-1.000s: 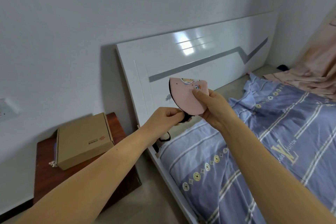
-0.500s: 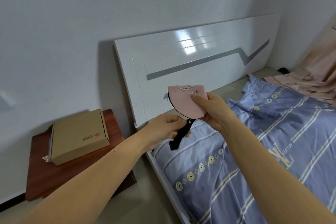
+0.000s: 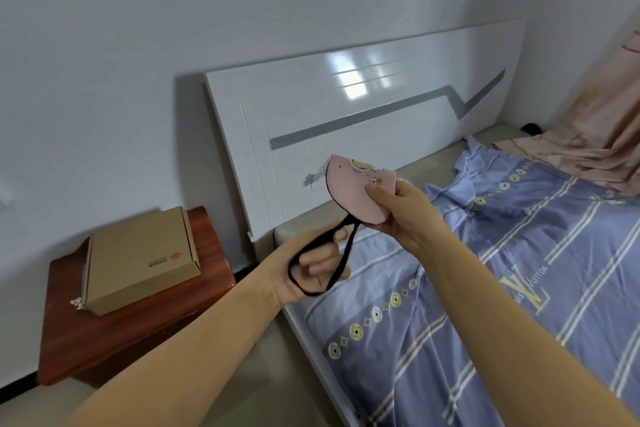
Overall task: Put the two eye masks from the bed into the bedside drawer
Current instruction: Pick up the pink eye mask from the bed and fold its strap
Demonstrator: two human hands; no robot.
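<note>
A pink eye mask, folded, with a small cartoon print and a black edge, is pinched in my right hand above the bed's head end. Its black elastic strap hangs down in a loop around the fingers of my left hand, which pulls it down and left. The reddish-brown bedside cabinet stands at the lower left; its drawer front is not visible. I cannot make out a separate second mask.
A brown cardboard box lies on top of the cabinet. The white glossy headboard rises behind my hands. A blue patterned blanket covers the bed, with pink fabric at the far right. A narrow floor gap separates bed and cabinet.
My left hand has drawn the black strap down and left, so the loop now stretches out around its fingers. The mask in my right hand sits lower than before.
</note>
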